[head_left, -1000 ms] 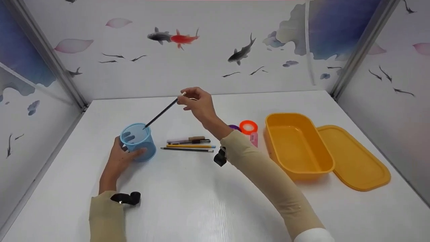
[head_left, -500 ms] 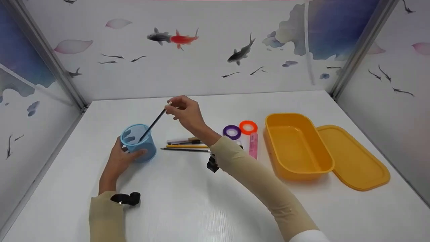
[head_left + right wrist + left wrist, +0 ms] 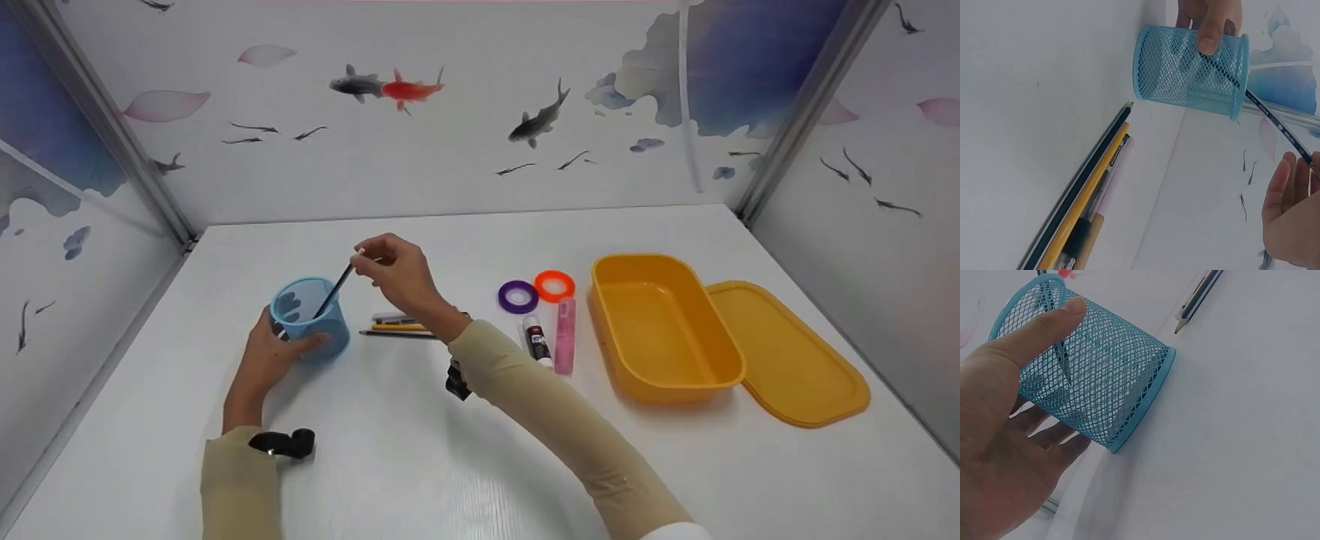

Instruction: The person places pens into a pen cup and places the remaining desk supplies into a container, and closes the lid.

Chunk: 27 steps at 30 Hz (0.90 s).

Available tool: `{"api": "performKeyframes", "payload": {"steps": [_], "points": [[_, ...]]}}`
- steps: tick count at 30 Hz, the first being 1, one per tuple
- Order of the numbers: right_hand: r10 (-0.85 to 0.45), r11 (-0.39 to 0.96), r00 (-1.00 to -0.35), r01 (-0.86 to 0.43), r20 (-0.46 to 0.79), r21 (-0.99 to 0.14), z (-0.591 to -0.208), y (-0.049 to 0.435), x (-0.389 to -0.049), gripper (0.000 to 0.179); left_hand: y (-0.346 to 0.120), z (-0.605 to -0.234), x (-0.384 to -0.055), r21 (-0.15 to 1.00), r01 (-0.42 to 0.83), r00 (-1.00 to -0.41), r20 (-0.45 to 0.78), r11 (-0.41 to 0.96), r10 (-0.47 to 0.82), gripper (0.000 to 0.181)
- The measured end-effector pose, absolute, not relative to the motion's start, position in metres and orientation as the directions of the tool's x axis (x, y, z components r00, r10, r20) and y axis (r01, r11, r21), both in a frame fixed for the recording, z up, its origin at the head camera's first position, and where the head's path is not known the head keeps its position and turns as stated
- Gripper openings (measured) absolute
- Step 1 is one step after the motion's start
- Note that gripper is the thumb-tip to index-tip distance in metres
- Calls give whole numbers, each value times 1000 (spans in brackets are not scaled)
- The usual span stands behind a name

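My left hand (image 3: 271,352) grips a light blue mesh pen cup (image 3: 1100,365), thumb on the near side and fingers behind it. The cup stands upright on the white table. With thumb and fingertips, my right hand (image 3: 401,274) pinches a dark pencil (image 3: 1280,126) near its pale upper end. The pencil slants down to the left, its lower part inside the cup and visible through the mesh. Just right of the cup lie a dark pencil (image 3: 1081,185), a yellow pencil (image 3: 1086,194) and pens (image 3: 1079,236), side by side; the right hand and wrist partly cover them in the head view.
Right of the middle are a purple tape ring (image 3: 518,297), an orange tape ring (image 3: 555,286), a glue stick (image 3: 537,341) and a pink stick-shaped item (image 3: 565,336). Beyond them stands an open yellow box (image 3: 667,330), with its lid (image 3: 795,352) beside it. Printed walls enclose the table.
My right hand has moved left and down, lowering the pencil from the cup's rim into the cup. The sleeve has uncovered the tape rings and glue stick. My left hand stays on the cup.
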State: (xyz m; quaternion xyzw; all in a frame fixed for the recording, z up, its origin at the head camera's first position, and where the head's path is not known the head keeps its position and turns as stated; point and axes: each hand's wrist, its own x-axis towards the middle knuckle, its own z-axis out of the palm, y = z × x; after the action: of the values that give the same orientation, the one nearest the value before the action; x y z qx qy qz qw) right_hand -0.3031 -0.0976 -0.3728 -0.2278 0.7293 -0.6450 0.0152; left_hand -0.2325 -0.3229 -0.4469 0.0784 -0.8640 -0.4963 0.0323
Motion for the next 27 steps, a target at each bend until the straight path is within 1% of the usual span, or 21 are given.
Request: {"api": "performKeyframes", "payload": {"steps": [10, 15, 20, 27], "points": [[-355, 104, -908, -276, 223, -956, -387, -107, -297, 21, -324, -447, -234, 858, -136, -983, -53, 496, -177, 113], [-377, 98, -905, -252, 198, -963, -393, -111, -295, 20, -324, -447, -234, 854, -134, -982, -47, 502, -183, 112], [-368, 93, -909, -246, 196, -965, -398, -114, -295, 19, -324, -447, -234, 853, -132, -982, -43, 504, -184, 112], [-380, 97, -907, -236, 183, -967, -405, -107, -300, 23, -322, -446, -234, 861, -136, -982, -54, 489, -179, 113]]}}
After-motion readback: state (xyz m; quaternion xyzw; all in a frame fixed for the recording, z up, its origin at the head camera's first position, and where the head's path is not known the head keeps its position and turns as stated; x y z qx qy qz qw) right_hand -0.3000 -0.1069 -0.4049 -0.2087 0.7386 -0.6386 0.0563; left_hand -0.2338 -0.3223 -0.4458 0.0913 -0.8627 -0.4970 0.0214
